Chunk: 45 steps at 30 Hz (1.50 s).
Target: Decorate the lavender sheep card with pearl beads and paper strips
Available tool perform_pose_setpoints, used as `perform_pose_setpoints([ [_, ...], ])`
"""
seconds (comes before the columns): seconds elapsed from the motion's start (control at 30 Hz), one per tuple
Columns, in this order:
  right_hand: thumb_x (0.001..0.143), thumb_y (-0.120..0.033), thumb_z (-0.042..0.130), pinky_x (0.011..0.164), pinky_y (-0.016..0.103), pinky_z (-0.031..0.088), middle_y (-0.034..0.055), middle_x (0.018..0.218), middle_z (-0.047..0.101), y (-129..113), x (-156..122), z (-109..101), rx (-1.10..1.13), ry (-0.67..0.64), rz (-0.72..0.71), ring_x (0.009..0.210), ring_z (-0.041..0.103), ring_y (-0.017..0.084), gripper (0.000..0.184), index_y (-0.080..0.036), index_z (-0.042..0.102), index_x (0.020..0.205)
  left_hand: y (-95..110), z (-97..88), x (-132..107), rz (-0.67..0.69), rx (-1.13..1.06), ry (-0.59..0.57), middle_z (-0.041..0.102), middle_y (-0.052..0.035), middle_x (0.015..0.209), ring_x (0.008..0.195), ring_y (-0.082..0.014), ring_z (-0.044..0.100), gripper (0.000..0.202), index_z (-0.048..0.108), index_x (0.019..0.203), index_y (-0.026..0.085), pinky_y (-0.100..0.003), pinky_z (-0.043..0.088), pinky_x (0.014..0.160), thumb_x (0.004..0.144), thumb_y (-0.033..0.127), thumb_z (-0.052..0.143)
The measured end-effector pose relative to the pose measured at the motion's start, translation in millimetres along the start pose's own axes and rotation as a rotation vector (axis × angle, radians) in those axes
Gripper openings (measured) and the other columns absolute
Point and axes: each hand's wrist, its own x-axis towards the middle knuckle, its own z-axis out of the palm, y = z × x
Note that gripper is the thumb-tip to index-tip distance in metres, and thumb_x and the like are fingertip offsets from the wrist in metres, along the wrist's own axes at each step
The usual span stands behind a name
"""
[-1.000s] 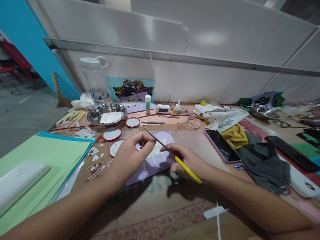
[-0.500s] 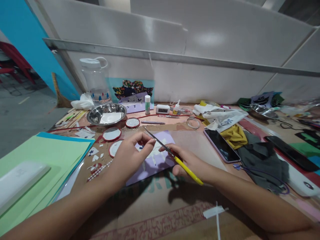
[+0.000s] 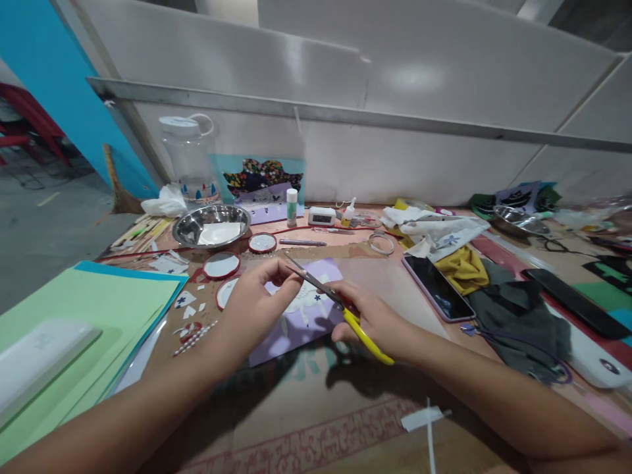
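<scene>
In the middle of the frame, the right hand (image 3: 372,319) has its grip wrapped around yellow-handled scissors (image 3: 353,319), tips toward the upper left; they look stiff, smooth and fairly light, best held by the handle, clear of the edges. The left hand (image 3: 259,296) curls thumb and forefinger together near the tips; I cannot tell whether it pinches anything. Beneath both lies a purple card (image 3: 296,336) bearing white pieces, probably light and easily creased, safest by its lower edge. Beyond, a glue stick (image 3: 291,207) stands upright.
</scene>
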Motion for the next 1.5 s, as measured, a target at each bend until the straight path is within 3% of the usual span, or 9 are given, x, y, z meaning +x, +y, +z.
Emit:
perform_pose_setpoints([
  [0.23,0.075,-0.074,0.068,0.075,0.03,0.043,0.0043,0.098,0.062,-4.9,1.4,-1.4,0.232,-0.056,0.011,0.085,0.053,0.019,0.07,-0.017,0.063,0.115,-0.7,1.6,-1.8,-0.01,0.014,0.011,0.065,-0.0001,0.077,0.076,-0.0174,0.057,0.021,0.064,0.079,0.02,-0.03,0.043,0.073,0.086,0.037,0.056],
  [0.43,0.075,-0.083,0.057,0.065,0.027,0.038,0.002,0.09,0.054,-0.4,-2.8,1.8,0.304,-0.072,-0.021,0.075,0.043,0.015,0.08,-0.018,0.059,0.121,0.2,2.6,-1.8,-0.018,-0.008,0.02,0.063,0.0001,0.076,0.076,-0.0174,0.057,0.02,0.064,0.079,0.02,-0.031,0.044,0.073,0.085,0.038,0.056],
  [0.63,0.071,-0.083,0.062,0.072,0.028,0.04,0.0033,0.097,0.056,-11.5,-3.3,-4.6,0.304,-0.1,-0.004,0.081,0.046,0.017,0.08,-0.018,0.058,0.117,0.8,0.6,-1.4,0.002,0.01,0.005,0.065,0.0001,0.076,0.074,-0.0169,0.057,0.02,0.064,0.079,0.02,-0.03,0.044,0.072,0.087,0.038,0.057],
  [0.8,0.07,-0.081,0.065,0.07,0.028,0.038,0.0002,0.088,0.053,-9.2,1.0,-2.8,0.336,-0.095,0.037,0.076,0.044,0.015,0.075,-0.018,0.06,0.11,1.7,1.0,-2.1,0.023,0.071,0.005,0.065,0.0013,0.073,0.07,-0.0162,0.057,0.019,0.064,0.076,0.021,-0.028,0.043,0.068,0.086,0.035,0.057],
  [1.17,0.073,-0.05,0.08,0.072,0.026,0.04,0.0002,0.091,0.063,1.9,1.7,-0.2,0.211,-0.012,0.044,0.081,0.052,0.017,0.05,-0.019,0.068,0.11,1.2,1.8,-2.7,-0.001,0.068,0.006,0.065,0.0014,0.074,0.071,-0.0162,0.057,0.017,0.065,0.077,0.021,-0.029,0.045,0.07,0.085,0.033,0.056],
  [1.33,0.075,-0.044,0.081,0.074,0.028,0.044,0.0015,0.095,0.068,8.0,1.9,2.6,0.089,0.026,0.046,0.083,0.057,0.019,0.05,-0.021,0.069,0.117,-0.9,2.6,-2.9,0.004,0.056,0.004,0.065,0.0008,0.074,0.071,-0.0166,0.057,0.019,0.064,0.077,0.02,-0.03,0.045,0.07,0.086,0.036,0.056],
  [1.5,0.08,-0.046,0.077,0.083,0.033,0.049,0.008,0.105,0.071,8.1,7.5,-22.3,-0.113,0.075,0.031,0.094,0.063,0.025,0.051,-0.019,0.067,0.121,-2.2,2.3,-0.9,-0.01,0.073,0.008,0.066,-0.0006,0.076,0.073,-0.0174,0.058,0.023,0.063,0.077,0.02,-0.029,0.045,0.07,0.087,0.04,0.057],
])
